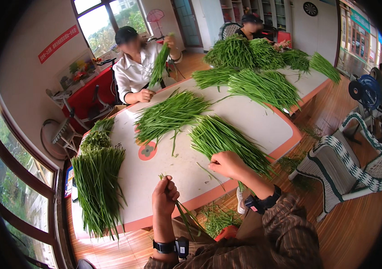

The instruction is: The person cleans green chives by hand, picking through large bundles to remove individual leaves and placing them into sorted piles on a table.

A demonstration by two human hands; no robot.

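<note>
1. The stems are long, slim and green, like grass or leafy vegetable stalks; they look smooth and flexible, and those in the neat bundles run nearly parallel.
2. The left hand (166, 195) is curled into a fist around a few green stems (186, 217). Short pale ends poke out above the thumb, while the longer leafy parts hang below the fist, bending toward the lower right, over the table's near edge.
3. The right hand (229, 163) has its fingers bent, thumb and fingertips drawn narrowly together. A single thin stem (216, 178) lies just beside the fingertips; I cannot tell whether they pinch it.
4. A thick, evenly laid bundle (226, 136) lies just beyond the right hand, its paler ends toward the upper left. A dense, drooping pile (97, 188) lies to the left, spilling over the table's edge; a looser, fanned pile (170, 114) lies in the middle.
5. The table (132, 181) has a smooth pale top, salmon-coloured rounded edging and a round flower motif (147, 151), with scraps scattered nearby.
6. Across it, a person in a white shirt (132, 71) holds up a bunch (160, 65); another person (250, 29) sits behind a bulky heap (233, 53).
7. Around lie a glossy wood-patterned floor (123, 251), a woven white-and-green chair (334, 166) and, below the table, loose trimmings (220, 219).
</note>
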